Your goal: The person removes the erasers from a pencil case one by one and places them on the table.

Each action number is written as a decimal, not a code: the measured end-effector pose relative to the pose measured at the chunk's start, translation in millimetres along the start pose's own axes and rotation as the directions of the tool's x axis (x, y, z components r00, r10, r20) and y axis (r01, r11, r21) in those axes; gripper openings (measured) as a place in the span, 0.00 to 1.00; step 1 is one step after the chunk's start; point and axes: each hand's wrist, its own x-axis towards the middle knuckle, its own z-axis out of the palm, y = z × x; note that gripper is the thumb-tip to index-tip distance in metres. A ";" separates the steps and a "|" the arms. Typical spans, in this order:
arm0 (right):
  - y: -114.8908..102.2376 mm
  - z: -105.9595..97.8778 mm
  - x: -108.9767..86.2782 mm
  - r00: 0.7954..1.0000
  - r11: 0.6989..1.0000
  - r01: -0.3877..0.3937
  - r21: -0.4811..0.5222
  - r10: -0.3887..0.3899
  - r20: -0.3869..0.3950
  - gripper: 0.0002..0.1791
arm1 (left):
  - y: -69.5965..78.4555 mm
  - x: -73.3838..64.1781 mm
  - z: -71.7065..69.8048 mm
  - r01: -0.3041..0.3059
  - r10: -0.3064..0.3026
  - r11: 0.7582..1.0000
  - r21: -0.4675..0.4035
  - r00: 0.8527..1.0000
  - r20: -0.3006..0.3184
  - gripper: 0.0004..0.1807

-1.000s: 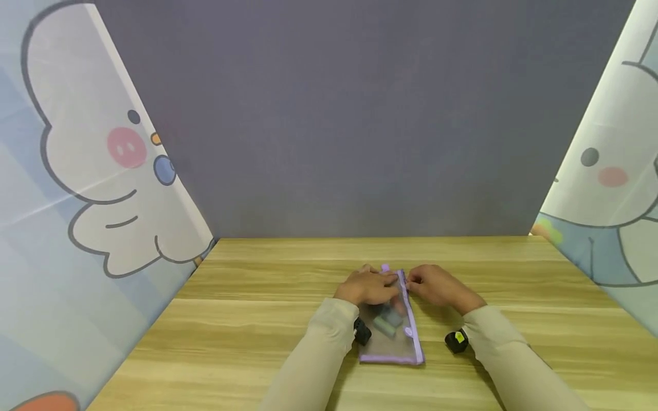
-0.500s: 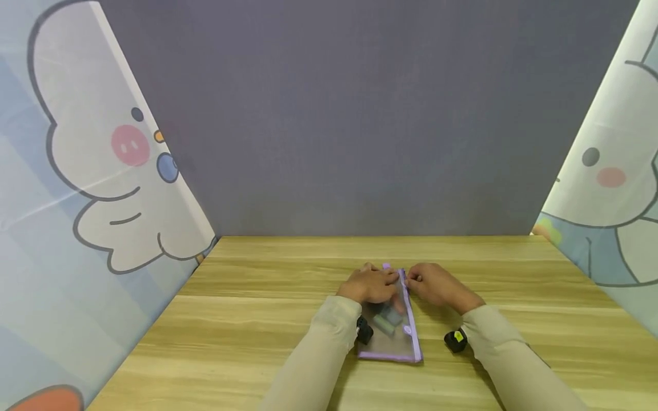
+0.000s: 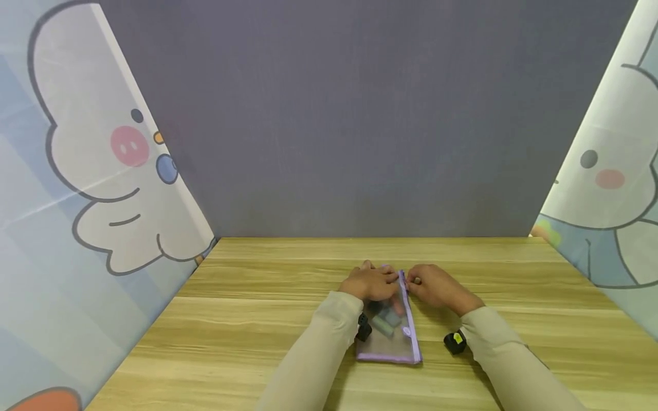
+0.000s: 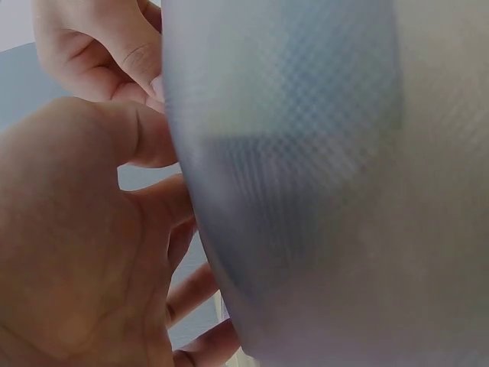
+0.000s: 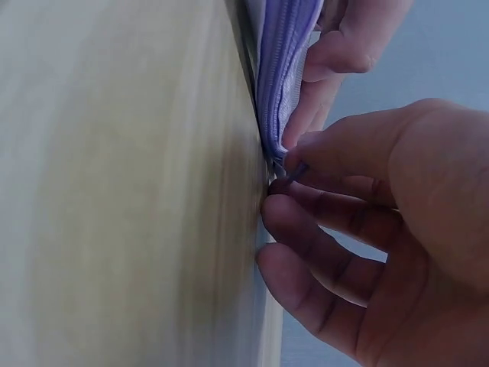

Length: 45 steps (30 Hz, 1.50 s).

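Observation:
A translucent mesh zipper pouch with purple trim lies flat on the table. Through its mesh show a pale green roll-shaped thing, a grey-blue piece and a pinkish one, all blurred. My left hand rests on the far part of the pouch, fingers spread and touching it. At the far right corner, my right hand pinches the small zipper pull between thumb and index finger, at the end of the purple zipper. The left hand hides part of the contents.
The pouch lies on a wood-grain table. A grey panel rises behind its far edge, and cartoon-printed cloth hangs at both sides. Black wrist cameras, one by the left cuff and one by the right, sit close to the tabletop.
The left hand's fingers have shifted slightly over the pouch and now cover most of the purple tab at its far edge. The right hand keeps its pinch at the corner with hardly any movement.

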 end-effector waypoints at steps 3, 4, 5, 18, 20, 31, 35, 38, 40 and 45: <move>-1.5 -1.5 -1.1 1.000 1.000 0.010 -0.019 -0.010 0.009 0.06 | 1.3 0.0 -0.4 0.017 -0.017 1.000 -0.017 1.000 0.009 0.29; -1.8 -1.9 -1.8 1.000 1.000 0.012 -0.022 -0.012 0.013 0.06 | 1.5 0.1 -0.6 0.022 -0.021 1.000 -0.022 1.000 0.014 0.29; -2.1 -2.3 -2.4 1.000 1.000 0.010 -0.024 -0.010 0.014 0.06 | 1.5 0.3 -0.7 0.026 -0.025 0.999 -0.025 1.000 0.015 0.29; -7.4 -5.1 -8.4 0.999 0.999 0.029 -0.032 -0.028 0.031 0.06 | -0.1 -1.4 -1.8 0.020 -0.020 1.000 -0.007 1.000 0.008 0.28; -8.2 -5.8 -9.1 0.999 0.999 0.039 -0.034 -0.038 0.026 0.06 | -0.5 -1.3 -1.7 0.021 -0.021 1.000 0.000 1.000 0.009 0.28; -8.8 -4.9 -12.5 0.997 0.997 0.075 -0.010 -0.075 0.034 0.08 | -2.5 -0.3 -0.7 0.005 -0.008 0.998 0.065 0.999 0.045 0.28; -11.1 -6.0 -16.2 0.994 0.995 0.095 0.011 -0.096 0.048 0.07 | -4.0 0.4 -0.2 0.013 -0.014 0.998 0.059 0.999 0.028 0.28; -12.7 -6.9 -18.1 0.993 0.994 0.110 0.010 -0.111 0.049 0.07 | -4.6 1.3 0.5 0.009 -0.010 0.998 0.056 1.000 0.026 0.28; -13.4 -7.6 -19.3 0.992 0.993 0.119 0.004 -0.119 0.046 0.07 | -4.5 1.4 0.9 0.006 -0.007 0.999 0.052 1.000 0.026 0.28; -13.1 -8.2 -22.5 0.990 0.991 0.137 -0.009 -0.136 0.038 0.06 | -3.3 0.2 1.1 0.016 -0.018 0.999 0.042 0.999 0.031 0.28</move>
